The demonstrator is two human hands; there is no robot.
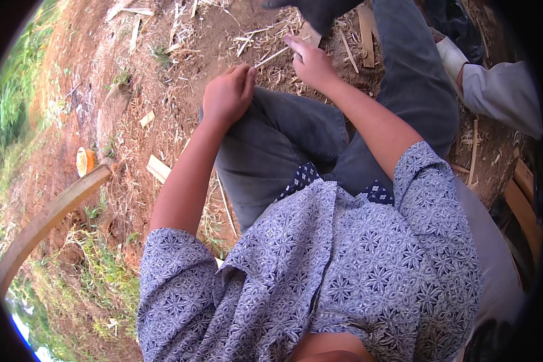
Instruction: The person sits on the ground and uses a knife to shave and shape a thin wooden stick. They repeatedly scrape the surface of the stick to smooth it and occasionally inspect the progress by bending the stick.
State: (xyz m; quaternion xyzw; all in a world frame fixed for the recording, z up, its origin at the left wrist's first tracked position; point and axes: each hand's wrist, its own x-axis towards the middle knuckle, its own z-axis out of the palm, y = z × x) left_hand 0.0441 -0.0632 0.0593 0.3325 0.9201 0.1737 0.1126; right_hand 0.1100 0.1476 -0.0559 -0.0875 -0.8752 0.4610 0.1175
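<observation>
My left hand (228, 93) rests by my left knee, its fingers curled shut, with the thumb at the near end of a thin pale strip of wood (271, 57). The strip slants up and right toward my right hand (312, 63). There the fingers look pinched at the strip's far end, partly hidden by the hand itself. A flat light-brown piece (310, 34) lies just beyond the right fingers, beside a dark shoe (323, 12). Both hands are above my dark trousers (277, 120) and the littered ground.
Wood shavings and offcuts (158, 169) cover the brown soil. A long wooden beam (54, 214) and an orange container (85, 161) are at left. At right, another person's grey sleeve (504, 93) and whitish glove (450, 58) come close to my leg. Planks (522, 208) lie beside me.
</observation>
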